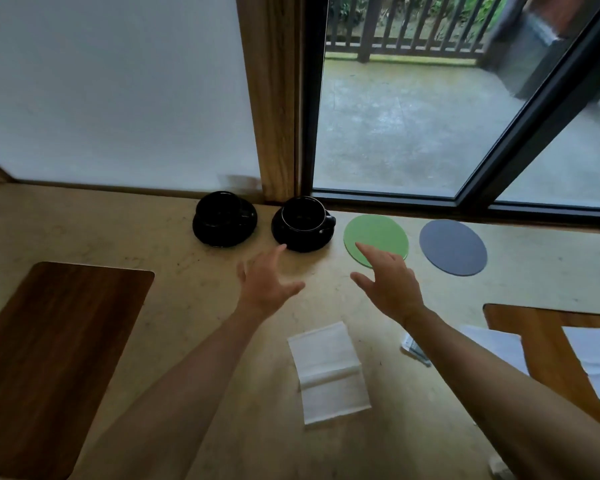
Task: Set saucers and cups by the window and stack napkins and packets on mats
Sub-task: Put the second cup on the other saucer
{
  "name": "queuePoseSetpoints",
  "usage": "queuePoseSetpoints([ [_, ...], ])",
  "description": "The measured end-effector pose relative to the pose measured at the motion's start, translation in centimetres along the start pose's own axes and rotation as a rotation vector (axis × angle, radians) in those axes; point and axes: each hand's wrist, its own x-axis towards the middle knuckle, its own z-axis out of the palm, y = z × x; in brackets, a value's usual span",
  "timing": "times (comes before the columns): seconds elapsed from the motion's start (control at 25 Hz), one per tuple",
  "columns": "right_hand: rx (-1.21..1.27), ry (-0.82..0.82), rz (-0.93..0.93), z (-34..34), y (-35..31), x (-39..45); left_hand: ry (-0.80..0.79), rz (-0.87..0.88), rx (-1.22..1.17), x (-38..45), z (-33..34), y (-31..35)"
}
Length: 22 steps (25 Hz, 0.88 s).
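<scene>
Black cups, green mat, grey-blue mat, white napkin.

Both empty hands, left hand and right hand, hover spread before two cups.

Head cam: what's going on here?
A person is setting a table by the window. Two black cups on saucers, one and the other, already sit by the glass, with a green mat and a grey mat beside them. Both hands, left and right, hover open and empty. A white napkin lies on the table, not on any mat.
</scene>
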Motion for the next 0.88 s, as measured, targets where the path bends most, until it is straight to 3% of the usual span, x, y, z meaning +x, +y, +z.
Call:
queuePoseSetpoints([
  [0.56, 0.072, -0.07, -0.054, -2.1, 1.5, -15.8, -0.002, -0.132, -0.065, -17.7, -2.6, 2.8],
  [0.88, 0.081, -0.093, -0.1, -1.3, 2.6, -20.4, 0.016, -0.142, -0.012, -22.6, -1.2, 2.9],
])
